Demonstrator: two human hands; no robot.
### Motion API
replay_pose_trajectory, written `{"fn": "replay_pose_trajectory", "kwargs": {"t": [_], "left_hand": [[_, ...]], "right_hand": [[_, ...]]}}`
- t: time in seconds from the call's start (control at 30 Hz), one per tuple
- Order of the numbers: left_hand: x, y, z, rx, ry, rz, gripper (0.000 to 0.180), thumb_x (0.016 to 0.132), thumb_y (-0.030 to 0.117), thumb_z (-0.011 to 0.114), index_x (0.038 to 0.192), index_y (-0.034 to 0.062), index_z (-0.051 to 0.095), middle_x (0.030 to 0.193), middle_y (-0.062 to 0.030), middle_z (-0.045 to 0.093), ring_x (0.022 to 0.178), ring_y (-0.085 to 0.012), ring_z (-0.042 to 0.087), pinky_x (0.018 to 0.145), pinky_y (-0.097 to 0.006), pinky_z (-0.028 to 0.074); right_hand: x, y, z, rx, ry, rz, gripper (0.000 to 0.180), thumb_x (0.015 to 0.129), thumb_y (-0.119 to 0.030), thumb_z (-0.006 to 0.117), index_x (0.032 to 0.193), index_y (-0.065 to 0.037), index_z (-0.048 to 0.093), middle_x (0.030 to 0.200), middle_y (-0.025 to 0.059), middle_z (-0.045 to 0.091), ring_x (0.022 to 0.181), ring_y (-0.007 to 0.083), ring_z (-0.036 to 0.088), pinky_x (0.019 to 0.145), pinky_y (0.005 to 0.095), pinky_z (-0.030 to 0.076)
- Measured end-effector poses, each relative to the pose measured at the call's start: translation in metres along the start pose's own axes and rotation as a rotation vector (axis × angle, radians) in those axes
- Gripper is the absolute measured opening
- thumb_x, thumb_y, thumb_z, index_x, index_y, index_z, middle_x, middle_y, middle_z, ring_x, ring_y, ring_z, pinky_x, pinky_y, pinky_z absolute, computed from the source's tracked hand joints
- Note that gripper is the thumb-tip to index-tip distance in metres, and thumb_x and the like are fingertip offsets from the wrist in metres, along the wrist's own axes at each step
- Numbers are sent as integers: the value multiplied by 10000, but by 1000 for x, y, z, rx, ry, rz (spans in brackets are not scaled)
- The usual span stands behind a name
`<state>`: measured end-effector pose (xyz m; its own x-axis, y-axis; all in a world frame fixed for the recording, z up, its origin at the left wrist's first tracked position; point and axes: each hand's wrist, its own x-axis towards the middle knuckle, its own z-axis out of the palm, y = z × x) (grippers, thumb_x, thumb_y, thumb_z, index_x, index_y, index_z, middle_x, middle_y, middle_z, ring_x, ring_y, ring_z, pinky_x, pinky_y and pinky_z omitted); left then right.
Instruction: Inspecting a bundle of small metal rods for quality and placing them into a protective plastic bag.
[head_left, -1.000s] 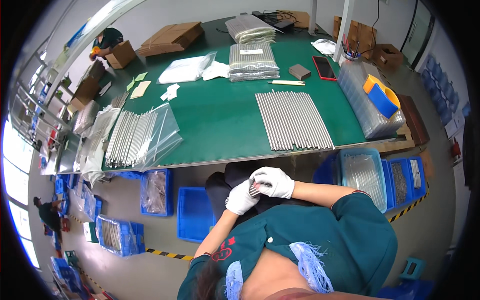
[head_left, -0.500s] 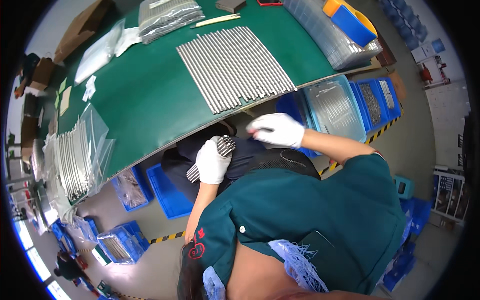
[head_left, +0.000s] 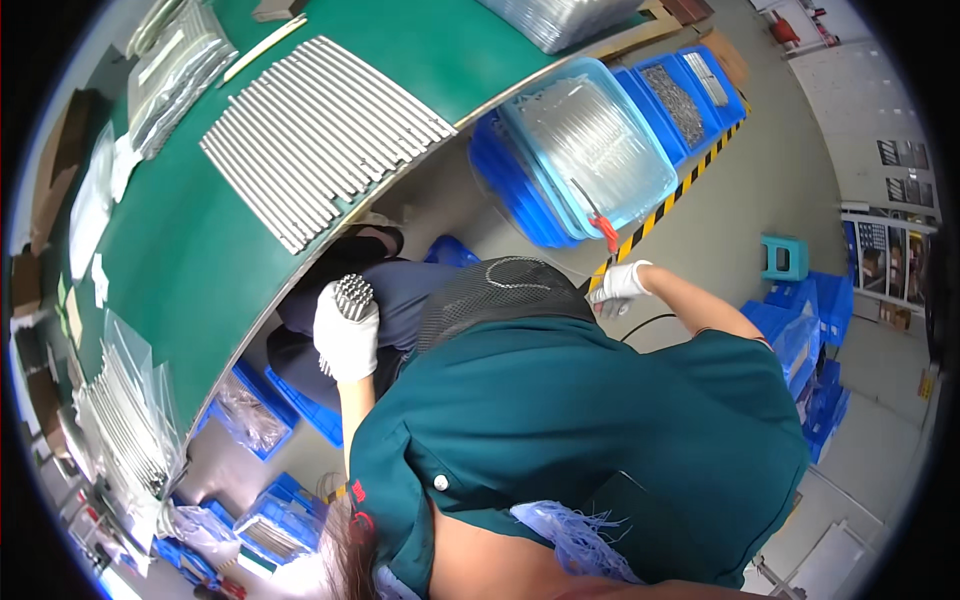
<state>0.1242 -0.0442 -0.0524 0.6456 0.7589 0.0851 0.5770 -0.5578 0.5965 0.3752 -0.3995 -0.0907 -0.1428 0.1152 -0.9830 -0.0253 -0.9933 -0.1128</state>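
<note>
My left hand (head_left: 346, 335), in a white glove, is wrapped round a bundle of thin metal rods (head_left: 354, 297). The rod ends stick out above the fist, and more of their length shows below it, over my lap. My right hand (head_left: 618, 290), also gloved, hangs low at my right side, past the mesh-covered part at my waist. Its fingers are loosely bent with nothing seen in them, and a black cable runs close by. On the green table (head_left: 180, 240) lies a neat row of metal rods (head_left: 320, 140) side by side.
A light-blue bin (head_left: 640, 180) of clear-wrapped rods stands right of the table, with a red-handled tool (head_left: 605, 230) at its rim. Blue bins (head_left: 690, 95) of small parts sit beyond it. Bagged rods (head_left: 125, 425) lie at the table's left. Striped tape (head_left: 690, 185) marks the floor.
The view has swung to the right. My right hand has gone from over my lap out to my right side and down. The left hand still holds the rods, now more upright.
</note>
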Motion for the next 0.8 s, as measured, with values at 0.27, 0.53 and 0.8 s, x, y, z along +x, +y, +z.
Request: {"fn": "replay_pose_trajectory", "kwargs": {"t": [0.27,0.53,0.8], "left_hand": [[0,8,-5,-65,-24,-46,396,706,124,702,1082,41,609,970,-121,674,900,-275,655,819,-334,509],[-7,-21,4,201,36,374,207,770,197,651,958,112,678,951,-73,661,904,-255,627,798,-345,509],[-9,2,-3,-39,72,154,249,712,199,694,914,77,615,830,-115,623,782,-315,609,709,-394,498]], "right_hand": [[22,31,0,-9,1126,-8,687,761,-508,639,1290,-89,506,1212,189,589,1098,335,580,930,396,459],[42,23,-3,-4,1356,-193,513,827,-457,604,1261,-184,572,1158,148,609,1064,352,581,913,406,459],[-18,-2,-11,658,1238,-1085,264,903,-135,607,1133,-13,559,1032,56,592,784,109,571,726,252,490]]}}
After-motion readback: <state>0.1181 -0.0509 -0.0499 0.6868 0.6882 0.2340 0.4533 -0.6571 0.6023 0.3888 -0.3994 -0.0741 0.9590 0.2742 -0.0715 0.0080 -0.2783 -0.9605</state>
